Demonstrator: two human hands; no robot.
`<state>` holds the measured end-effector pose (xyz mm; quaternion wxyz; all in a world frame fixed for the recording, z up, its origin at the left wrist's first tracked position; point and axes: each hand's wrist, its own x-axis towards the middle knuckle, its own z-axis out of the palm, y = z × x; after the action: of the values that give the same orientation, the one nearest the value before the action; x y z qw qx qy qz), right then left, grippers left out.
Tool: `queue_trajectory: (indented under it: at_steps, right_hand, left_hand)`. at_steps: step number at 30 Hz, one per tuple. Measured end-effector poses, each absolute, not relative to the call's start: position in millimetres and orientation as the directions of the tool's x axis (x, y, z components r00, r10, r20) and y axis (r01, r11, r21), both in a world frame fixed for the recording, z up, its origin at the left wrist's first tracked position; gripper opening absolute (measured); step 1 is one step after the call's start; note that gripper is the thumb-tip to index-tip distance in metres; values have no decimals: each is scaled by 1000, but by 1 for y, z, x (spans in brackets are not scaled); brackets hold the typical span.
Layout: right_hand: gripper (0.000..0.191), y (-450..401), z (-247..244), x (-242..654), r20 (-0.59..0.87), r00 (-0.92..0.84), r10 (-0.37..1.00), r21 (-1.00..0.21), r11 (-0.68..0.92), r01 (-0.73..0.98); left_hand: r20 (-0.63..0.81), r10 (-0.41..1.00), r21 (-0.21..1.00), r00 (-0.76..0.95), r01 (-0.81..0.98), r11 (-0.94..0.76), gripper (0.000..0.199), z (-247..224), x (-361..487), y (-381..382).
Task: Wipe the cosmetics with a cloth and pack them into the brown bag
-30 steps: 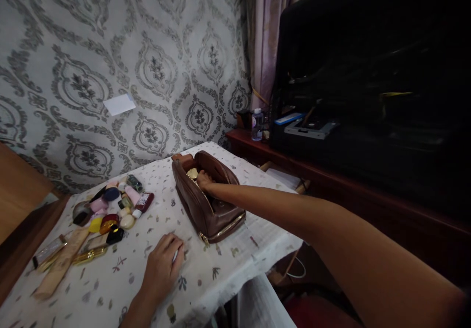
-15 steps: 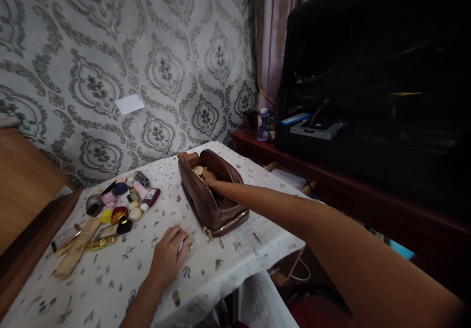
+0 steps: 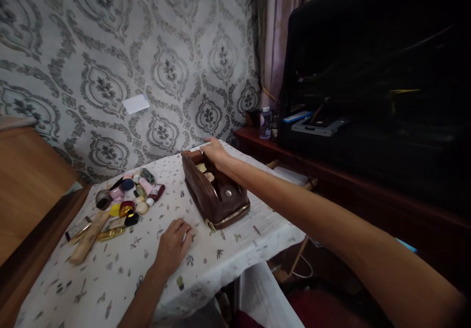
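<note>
A brown leather cosmetic bag [image 3: 206, 195] stands unzipped on the table. Gold-coloured items [image 3: 209, 176] show inside it. My right hand [image 3: 214, 151] reaches over the bag to its far end, fingers closed at the back rim; the fingertips are partly hidden. My left hand [image 3: 173, 244] rests on the tablecloth in front of the bag, its fingers curled and nothing visible in them. To the left lies a pile of cosmetics, among them a dark red tube [image 3: 156, 194], an amber jar [image 3: 127, 208] and a beige tube [image 3: 89, 237].
A white patterned cloth [image 3: 121, 281] covers the table. On the right is a dark red desk [image 3: 253, 144] with a clear bottle [image 3: 265, 123] and a large black screen-like object [image 3: 368, 73]. A wooden panel [image 3: 33, 186] borders the left side. Patterned wallpaper rises behind.
My right hand has come out of the bag's inside and moved up to its far rim. More of the gold-coloured contents shows. The left hand stays on the cloth.
</note>
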<state>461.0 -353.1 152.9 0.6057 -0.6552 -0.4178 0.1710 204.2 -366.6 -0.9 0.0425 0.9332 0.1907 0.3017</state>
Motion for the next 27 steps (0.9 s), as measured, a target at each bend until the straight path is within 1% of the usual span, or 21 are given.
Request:
queue_trajectory:
  at_steps: [2,3,4,5,6,8,10,11,12,13,14,16,17,19,20,22,25,27]
  right_hand:
    - [24,-369,168,460,377,603,703,-919,205,336]
    - [22,-381,171,455,483,585,651,-876,343,340]
    - [18,-394,172,447,616,527,586,-786,502,360]
    - [15,-407,168,435,716,451,533,-695,606,388]
    - [16,-420,161,421,776,364,515,-630,661,407]
    - [19,-438,137,389,831,116,544,-535,725,434]
    - [22,-444,107,360,797,-144,586,-468,751,465]
    - [24,-443,92,349,752,-244,612,-461,753,469]
    - [25,-439,79,339,698,-294,653,-490,735,469]
    - [25,-432,68,331,653,-294,698,-544,702,460]
    - [25,-424,59,325,602,-272,751,-610,653,449]
    - [23,-404,46,316,486,-175,856,-761,513,398]
    - [22,-393,41,312,405,-120,906,-841,421,341]
    - [22,-369,31,303,205,-42,978,-965,209,160]
    - [22,-359,26,298,107,-34,994,-992,109,65]
    - [21,-343,15,288,20,-42,999,-1000,19,-24]
    - [20,-335,-3,278,30,-29,999,-999,29,-34]
    - [20,-338,-12,276,70,-32,997,-998,70,-9]
  left_hand:
    - [538,404,233,740,330,-915,22,1,204,-367]
    - [523,427,260,738,338,-904,23,1,205,-367]
    - [502,454,291,736,351,-890,25,2,205,-367]
    - [477,485,327,733,364,-872,27,2,205,-366]
    - [452,513,366,730,373,-853,28,1,204,-364]
    - [430,563,459,706,366,-810,28,-1,202,-359]
    - [455,606,545,653,334,-769,26,-3,197,-351]
    - [473,624,573,623,320,-754,25,-3,193,-347]
    - [488,639,591,595,313,-743,25,-2,188,-343]
    - [496,652,601,573,315,-735,25,1,183,-340]
    - [495,667,604,556,332,-725,26,4,177,-337]
    - [477,708,602,521,393,-695,27,14,163,-330]
    - [468,732,598,495,432,-675,27,19,156,-326]
    - [465,776,583,427,511,-631,27,27,141,-315]
    - [474,790,575,389,543,-612,26,30,133,-307]
    - [502,810,564,303,596,-572,25,36,115,-288]
    - [526,836,566,155,670,-481,24,43,87,-253]
    - [516,855,581,47,715,-390,23,48,69,-228]
